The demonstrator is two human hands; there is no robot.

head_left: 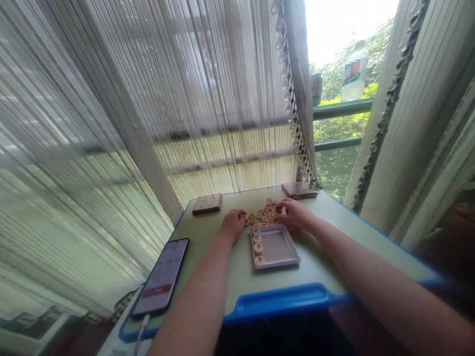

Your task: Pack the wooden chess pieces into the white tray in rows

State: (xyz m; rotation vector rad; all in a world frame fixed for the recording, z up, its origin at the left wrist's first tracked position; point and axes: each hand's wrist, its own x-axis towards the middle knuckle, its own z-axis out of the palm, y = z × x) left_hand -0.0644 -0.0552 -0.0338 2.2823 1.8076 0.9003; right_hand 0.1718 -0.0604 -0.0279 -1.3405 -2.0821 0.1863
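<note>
A pile of round wooden Chinese chess pieces [265, 214] lies on the table between my two hands. My left hand [233, 223] rests at the pile's left edge, fingers bent and slightly apart beside the nearest pieces. On the right side, my right hand [294, 214] reaches in with thumb and fingers apart and nothing visible between them. Just in front of the pile sits a shallow white open box [276, 247]. Several chess pieces [259, 247] stand in a column along its left wall, their marked faces up.
A phone [161, 277] with a cable plugged in lies at the table's left edge. Flat brown packets sit at the far left [207, 203] and far right [300, 190] corners. The blue-rimmed table [211, 247] backs onto string curtains [222, 99]; a bottle [354, 74] stands on the window rail.
</note>
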